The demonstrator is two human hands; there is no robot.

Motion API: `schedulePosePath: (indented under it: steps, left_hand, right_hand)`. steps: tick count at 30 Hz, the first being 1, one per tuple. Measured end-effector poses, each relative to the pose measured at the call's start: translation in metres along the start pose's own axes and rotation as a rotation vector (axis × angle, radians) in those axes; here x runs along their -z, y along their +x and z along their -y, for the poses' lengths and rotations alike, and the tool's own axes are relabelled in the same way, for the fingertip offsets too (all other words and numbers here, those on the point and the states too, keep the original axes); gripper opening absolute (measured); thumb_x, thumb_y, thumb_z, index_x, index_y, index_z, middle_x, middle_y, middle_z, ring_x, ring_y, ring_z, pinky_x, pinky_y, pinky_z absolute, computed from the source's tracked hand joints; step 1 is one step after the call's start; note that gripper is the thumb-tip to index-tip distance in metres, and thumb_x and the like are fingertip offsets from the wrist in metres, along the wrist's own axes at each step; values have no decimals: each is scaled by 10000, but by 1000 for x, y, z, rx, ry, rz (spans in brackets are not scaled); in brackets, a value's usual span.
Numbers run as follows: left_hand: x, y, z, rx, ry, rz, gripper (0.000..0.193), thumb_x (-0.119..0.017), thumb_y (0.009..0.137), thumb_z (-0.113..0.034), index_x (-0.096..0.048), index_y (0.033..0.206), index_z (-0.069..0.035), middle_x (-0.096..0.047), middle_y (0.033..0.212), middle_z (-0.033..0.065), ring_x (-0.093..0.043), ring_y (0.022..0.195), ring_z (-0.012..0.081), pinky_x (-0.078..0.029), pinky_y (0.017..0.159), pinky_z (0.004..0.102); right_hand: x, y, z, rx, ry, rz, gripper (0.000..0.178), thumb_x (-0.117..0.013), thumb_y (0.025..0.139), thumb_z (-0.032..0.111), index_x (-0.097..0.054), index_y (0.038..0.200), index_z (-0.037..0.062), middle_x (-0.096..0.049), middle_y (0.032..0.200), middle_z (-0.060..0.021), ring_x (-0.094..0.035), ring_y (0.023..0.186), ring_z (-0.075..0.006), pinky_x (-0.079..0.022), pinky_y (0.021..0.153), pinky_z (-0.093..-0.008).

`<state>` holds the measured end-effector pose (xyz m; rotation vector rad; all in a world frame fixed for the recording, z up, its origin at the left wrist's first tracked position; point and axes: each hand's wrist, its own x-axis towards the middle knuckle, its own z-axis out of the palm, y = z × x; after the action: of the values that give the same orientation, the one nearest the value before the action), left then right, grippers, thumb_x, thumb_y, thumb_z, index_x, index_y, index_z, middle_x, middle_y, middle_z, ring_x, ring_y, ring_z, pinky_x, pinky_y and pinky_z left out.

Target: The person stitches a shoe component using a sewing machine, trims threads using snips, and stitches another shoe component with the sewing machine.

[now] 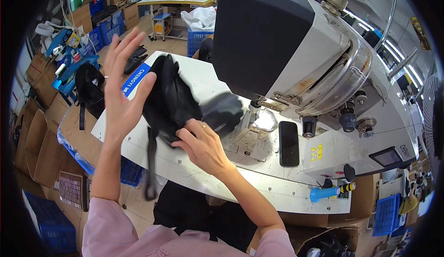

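My left hand (124, 88) is raised at the left of the white sewing table (203, 169), fingers spread and holding nothing. Beside it lies a black fabric bag (169, 95), soft and creased, with a strap (151, 164) hanging over the table's near edge. My right hand (202, 147) pinches the bag's near right part between thumb and fingers. Another dark flap (223, 113), blurred by motion, spreads from the bag toward the machine's lit work area; I cannot tell whether it is joined to the bag. The industrial sewing machine (296, 49) stands to the right, its head above the table.
A black phone (288, 143) lies on the table beside the machine's arm. Near the right front edge is a blue tube-shaped object (323, 193). Thread scraps dot the tabletop. At the left stand cardboard boxes (44, 150), a black bag (89, 88) and blue crates (111, 28).
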<state>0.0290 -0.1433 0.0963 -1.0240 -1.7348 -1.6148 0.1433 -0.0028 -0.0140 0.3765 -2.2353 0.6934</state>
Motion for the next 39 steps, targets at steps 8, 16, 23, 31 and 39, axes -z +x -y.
schedulePosePath:
  steps: [8,16,23,31,39]
  left_hand:
    - [18,25,-27,65,-203,1257,352,-799,711,-285,-633,864,-15,-648,710,78,-644,670,211,-477,648,292]
    - [-63,-14,9,262,-406,1259,517,-760,748,-320,-593,1082,37,-665,904,112,-597,832,148,-464,754,286]
    - [-127,-48,29,620,-504,1115,386,-640,852,-313,-650,1076,2,-624,927,33,-558,845,82,-451,756,236]
    - [-151,-57,57,-92,-185,1051,254,-611,852,-194,-670,1031,-24,-657,1011,142,-631,912,257,-455,880,352]
    - [-166,-75,113,122,-227,1072,101,-722,777,-86,-676,785,4,-626,672,46,-557,603,116,-472,566,267]
  right_hand:
    - [67,-2,56,-295,459,-26,184,-707,817,83,-557,899,16,-546,808,-92,-569,699,-235,-441,619,-306]
    - [96,-46,53,-920,564,-362,100,-642,898,91,-597,875,5,-593,772,5,-528,725,-33,-429,661,-193]
    - [90,-60,19,-967,678,-539,101,-572,942,96,-612,901,13,-602,808,20,-522,745,-23,-415,692,-177]
    - [66,-72,14,-913,628,-694,106,-537,958,95,-586,932,5,-548,802,49,-459,719,-19,-374,650,-176]
    - [54,-62,21,-894,604,-793,104,-538,956,100,-575,924,9,-537,783,42,-443,696,-21,-367,645,-175]
